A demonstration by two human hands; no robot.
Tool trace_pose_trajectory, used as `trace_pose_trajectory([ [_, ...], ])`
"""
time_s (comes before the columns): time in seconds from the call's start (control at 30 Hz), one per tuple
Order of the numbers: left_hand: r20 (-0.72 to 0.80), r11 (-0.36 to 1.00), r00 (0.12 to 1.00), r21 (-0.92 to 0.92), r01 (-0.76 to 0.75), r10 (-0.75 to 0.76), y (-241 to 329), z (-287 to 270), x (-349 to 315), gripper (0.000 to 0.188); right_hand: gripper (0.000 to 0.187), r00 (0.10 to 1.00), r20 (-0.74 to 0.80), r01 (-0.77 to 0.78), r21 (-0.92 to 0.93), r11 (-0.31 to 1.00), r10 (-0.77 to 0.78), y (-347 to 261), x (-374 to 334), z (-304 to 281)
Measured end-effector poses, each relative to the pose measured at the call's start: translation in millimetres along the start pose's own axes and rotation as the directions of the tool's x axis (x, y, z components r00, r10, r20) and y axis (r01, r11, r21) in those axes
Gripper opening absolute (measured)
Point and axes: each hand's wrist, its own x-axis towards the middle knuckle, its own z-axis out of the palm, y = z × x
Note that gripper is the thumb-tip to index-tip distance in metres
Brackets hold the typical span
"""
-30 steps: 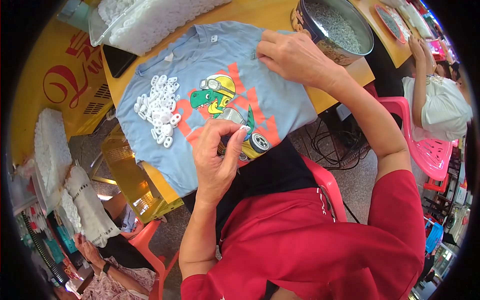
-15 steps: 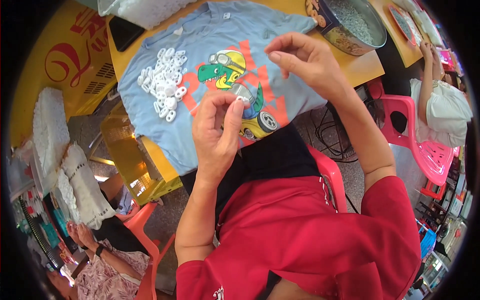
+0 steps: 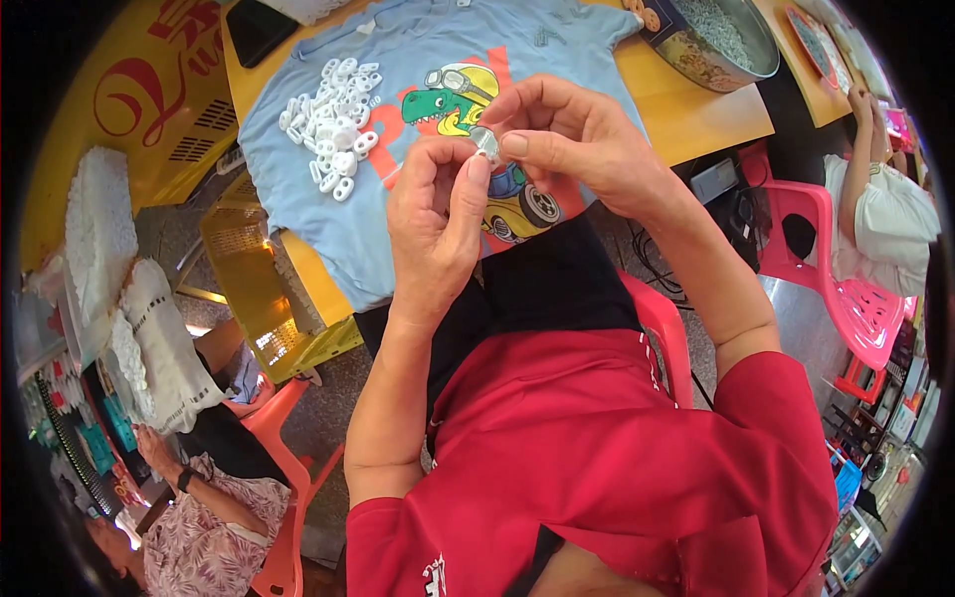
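Observation:
My left hand (image 3: 435, 221) is closed, its thumb and forefinger pinching a small white plastic piece (image 3: 482, 154) that is mostly covered by the fingertips. Close beside it, my right hand (image 3: 595, 149) has its fingers curled and the thumb near the forefinger. Whatever is between those right fingertips is too small or hidden to make out. Both hands are above a light blue T-shirt (image 3: 269, 174) with a green dinosaur print, spread on the table. Left of the hands, a heap of white oval plastic pieces (image 3: 333, 124), several with two holes, lies on the shirt.
A round tin (image 3: 686, 60) of small metal parts stands at the back right of the yellow table (image 3: 726, 129). A dark phone (image 3: 257, 32) lies back left. Yellow crates (image 3: 234, 249) stand at left. Other people sit left and right, near pink chairs (image 3: 796, 229).
My right hand has come left and down from above the shirt to meet the left fingertips. The left hand still pinches the white piece. The view has shifted slightly.

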Motion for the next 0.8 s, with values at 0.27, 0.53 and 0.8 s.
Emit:
trace_pose_trajectory([
  [0.27,0.02,1.0,1.0,0.027,-0.012,0.012,-1,-1,-1,0.008,0.028,0.999,0.041,-0.01,-0.032,0.999,0.011,-4,-1,-1],
  [0.53,0.027,1.0,1.0,0.011,0.006,-0.006,1,0,-1,0.009,0.026,0.981,0.175,0.106,-0.132,0.986,-0.082,-4,7,-14],
  [0.8,0.033,1.0,0.999,0.019,0.014,-0.015,0,-1,-1,0.01,0.025,0.971,0.223,0.128,-0.183,0.975,-0.085,-5,9,-16],
])
